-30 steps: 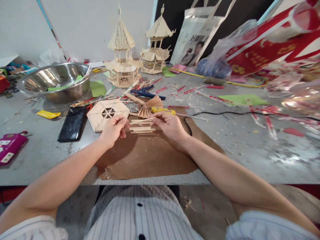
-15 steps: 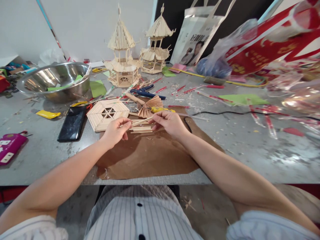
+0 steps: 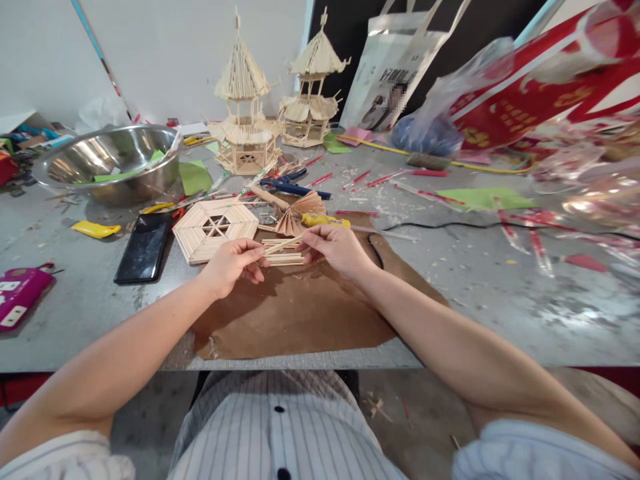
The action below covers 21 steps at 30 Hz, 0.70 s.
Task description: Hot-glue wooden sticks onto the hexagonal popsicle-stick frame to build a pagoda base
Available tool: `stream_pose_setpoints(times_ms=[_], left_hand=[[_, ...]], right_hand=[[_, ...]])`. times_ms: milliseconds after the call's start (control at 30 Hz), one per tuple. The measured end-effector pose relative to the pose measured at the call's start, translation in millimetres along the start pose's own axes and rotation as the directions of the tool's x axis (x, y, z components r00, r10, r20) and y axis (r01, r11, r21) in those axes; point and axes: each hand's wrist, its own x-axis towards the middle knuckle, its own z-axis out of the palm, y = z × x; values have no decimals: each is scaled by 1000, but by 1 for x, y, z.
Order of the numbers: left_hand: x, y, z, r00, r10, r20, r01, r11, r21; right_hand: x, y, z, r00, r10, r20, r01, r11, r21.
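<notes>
A thin wooden stick spans the gap between my two hands, tilted up to the right. My left hand pinches its left end between thumb and fingers. Its right end sits in the closed fingers of my right hand. Below and behind it, several more wooden sticks lie side by side on a brown sheet. Left of them lies a flat hexagonal stick panel with a spoked opening. A yellow-handled tool and a pleated brown paper fan are just beyond my right hand.
Two stick-built pagodas stand at the back. To the left are a steel bowl, a phone, a yellow cutter and a purple box. Blue pliers lie mid-table. A black cable runs right, near bags.
My left hand has shifted slightly right and down, and my right hand slightly left. The stick is still held between them.
</notes>
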Motion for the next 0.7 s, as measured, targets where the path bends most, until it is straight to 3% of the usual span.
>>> stream_pose_setpoints(times_ms=[467,700], left_hand=[[1,1,0,999,-51,15,52,996,-79],[0,3,1,999,-38,-16,36,989,-141]], right_hand=[[1,3,-1,1000,1,13,-1,999,-34],[4,5,-9,999,-47,17,49,989,-143]])
